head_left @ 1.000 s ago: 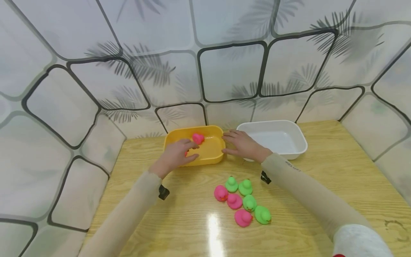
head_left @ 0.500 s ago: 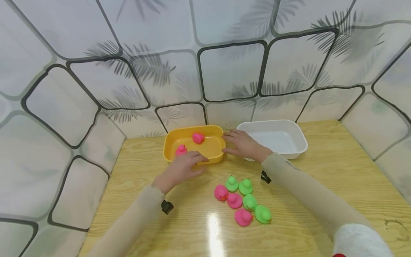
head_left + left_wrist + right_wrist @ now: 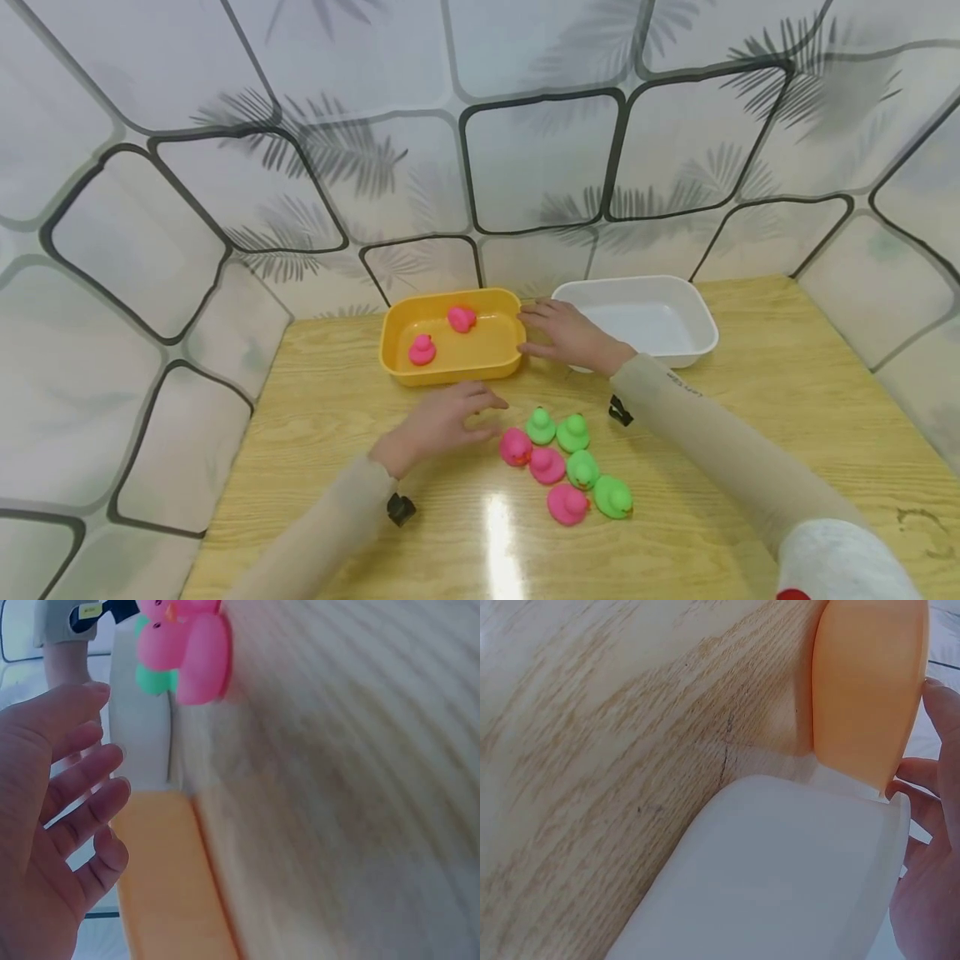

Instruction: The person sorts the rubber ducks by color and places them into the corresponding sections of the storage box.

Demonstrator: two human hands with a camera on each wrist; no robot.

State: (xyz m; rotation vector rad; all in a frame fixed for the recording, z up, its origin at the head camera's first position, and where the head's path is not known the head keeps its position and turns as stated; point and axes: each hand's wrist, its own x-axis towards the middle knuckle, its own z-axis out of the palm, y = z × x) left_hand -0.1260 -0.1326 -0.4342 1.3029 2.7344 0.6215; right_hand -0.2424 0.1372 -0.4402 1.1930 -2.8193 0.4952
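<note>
My left hand point(image 3: 448, 421) hovers over the table with nothing in it, its fingers loosely bent and apart. Just right of its fingertips sits a pink rubber duck point(image 3: 516, 447), also visible in the left wrist view as the nearest duck point(image 3: 202, 660). My right hand point(image 3: 566, 335) lies across the gap between two bins, fingertips at the right rim of the yellow-orange bin point(image 3: 480, 367) and palm over the left edge of the white bin point(image 3: 693, 321). In the right wrist view its thumb touches the orange rim. Two pink ducks point(image 3: 422, 351) lie inside the orange bin.
Several more ducks stand in a loose cluster mid-table: a pink duck point(image 3: 567, 504), a green duck point(image 3: 613, 497) and others beside them. A patterned curtain point(image 3: 540, 167) rises behind the bins along the back edge of the wooden table point(image 3: 337, 500).
My left hand has moved out of the orange bin, toward me and to the right, up to the duck cluster. A second pink duck in the bin is now uncovered. My right hand stays put.
</note>
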